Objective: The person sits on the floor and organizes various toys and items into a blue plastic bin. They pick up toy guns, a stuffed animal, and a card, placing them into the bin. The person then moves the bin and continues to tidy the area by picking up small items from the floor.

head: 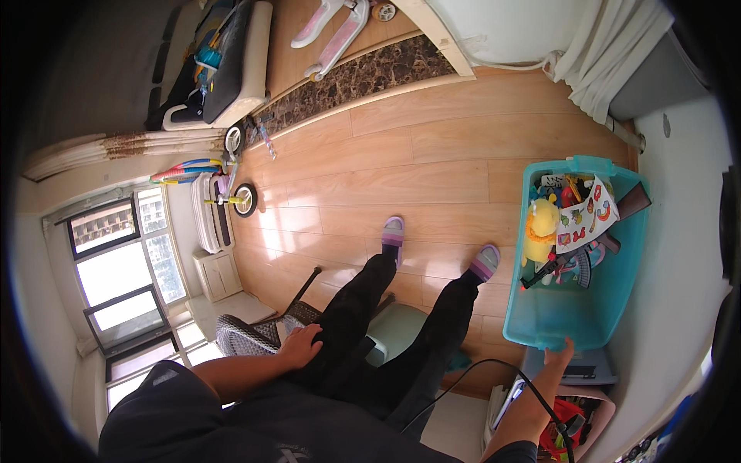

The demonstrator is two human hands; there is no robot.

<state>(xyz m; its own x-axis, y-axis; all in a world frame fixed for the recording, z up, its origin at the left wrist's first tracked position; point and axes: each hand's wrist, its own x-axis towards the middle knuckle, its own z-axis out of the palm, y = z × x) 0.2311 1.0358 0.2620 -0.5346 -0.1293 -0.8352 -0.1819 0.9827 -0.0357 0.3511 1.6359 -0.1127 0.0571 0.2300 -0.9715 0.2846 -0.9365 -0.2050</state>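
Note:
At the right stands a teal plastic storage bin [590, 324], and my right hand [558, 352] grips the near end of its rim. Inside the bin are a yellow plush toy [543, 223], a white sheet with colourful pictures [587, 214] and a toy rifle [579, 261]. The toy rifle lies partly under the sheet, beside a brown gunstock [634, 201]. Bare teal floor shows in the bin's near part. On my left thigh rests my left hand [299, 346], holding nothing, its thumb apart from the fingers.
A green stool seat [399, 327] shows between my legs, with a woven chair [246, 335] to the left. Further off are a small bike [240, 199], a pink scooter [341, 49] and a sofa [255, 63]. Below the bin sits a pink container [602, 405]; a black cable [492, 362] arcs nearby.

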